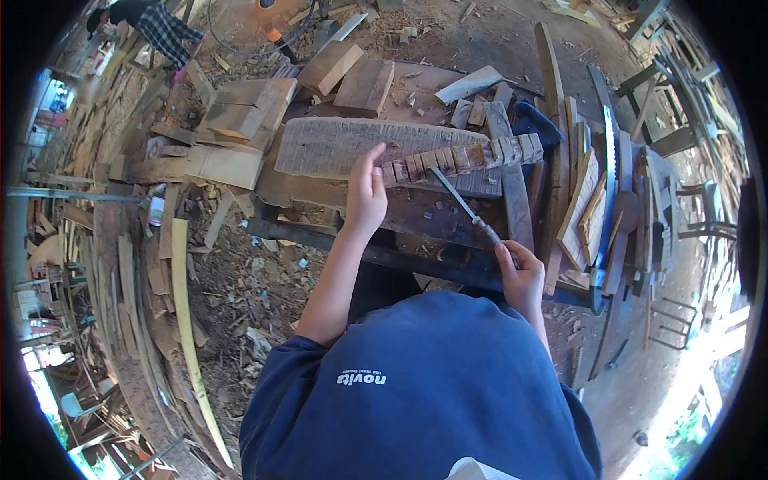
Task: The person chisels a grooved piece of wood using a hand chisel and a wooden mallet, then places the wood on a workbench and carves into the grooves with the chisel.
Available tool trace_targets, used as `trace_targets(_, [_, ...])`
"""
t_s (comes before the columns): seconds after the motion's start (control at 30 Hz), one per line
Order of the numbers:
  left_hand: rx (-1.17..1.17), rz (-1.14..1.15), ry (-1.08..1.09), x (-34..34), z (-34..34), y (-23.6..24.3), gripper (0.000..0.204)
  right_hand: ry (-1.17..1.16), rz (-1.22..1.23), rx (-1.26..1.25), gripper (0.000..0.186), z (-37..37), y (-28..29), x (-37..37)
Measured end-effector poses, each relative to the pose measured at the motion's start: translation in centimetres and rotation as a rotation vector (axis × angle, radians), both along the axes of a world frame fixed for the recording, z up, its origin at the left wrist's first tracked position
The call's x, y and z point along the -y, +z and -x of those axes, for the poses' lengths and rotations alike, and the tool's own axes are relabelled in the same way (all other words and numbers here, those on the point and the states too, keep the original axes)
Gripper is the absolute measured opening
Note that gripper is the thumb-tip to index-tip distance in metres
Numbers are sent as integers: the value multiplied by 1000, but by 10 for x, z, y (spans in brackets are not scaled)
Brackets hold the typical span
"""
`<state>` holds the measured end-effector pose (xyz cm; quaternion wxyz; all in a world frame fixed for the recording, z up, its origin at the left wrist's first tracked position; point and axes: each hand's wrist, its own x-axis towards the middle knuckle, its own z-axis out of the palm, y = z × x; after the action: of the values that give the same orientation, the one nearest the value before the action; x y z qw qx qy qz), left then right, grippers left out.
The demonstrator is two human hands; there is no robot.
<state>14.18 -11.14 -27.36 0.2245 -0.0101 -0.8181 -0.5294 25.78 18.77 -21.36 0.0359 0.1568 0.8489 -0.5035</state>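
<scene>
A row of notched wooden blocks [456,162], which looks like one piece crossed by deep cuts, lies at a slant over a thick weathered board [328,146]. At its left end is my left hand [369,196], with the thumb on the near side and a finger reaching up past the far side. My right hand [521,270] is closed around the handle of a chisel [456,194]. The long, narrow steel blade points away and left, its tip at the near side of the notched wood.
Wood offcuts [364,88] lie beyond the board, and more are stacked at left [232,120]. Upright planks and a blue-framed saw [610,172] stand at right. Long timbers [132,304] run along the left, over ground strewn with chips. A person [156,32] bends at the far left.
</scene>
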Motion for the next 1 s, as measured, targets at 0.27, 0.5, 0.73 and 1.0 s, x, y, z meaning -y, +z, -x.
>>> trace_targets(0.27, [128, 483, -159, -8, -22, 26, 41, -134, 376, -95, 27, -15, -7, -3])
trace_targets(0.5, [158, 478, -12, -60, -50, 27, 45, -199, 371, -46, 29, -27, -3, -23])
trace_targets(0.73, [137, 549, -197, -94, -66, 29, 40, -188, 325, -56, 27, -32, 2, -29])
trace_targets(1.0, [-40, 646, -537, -66, -6, 51, 28, -164, -44, -25, 31, -38, 31, -36])
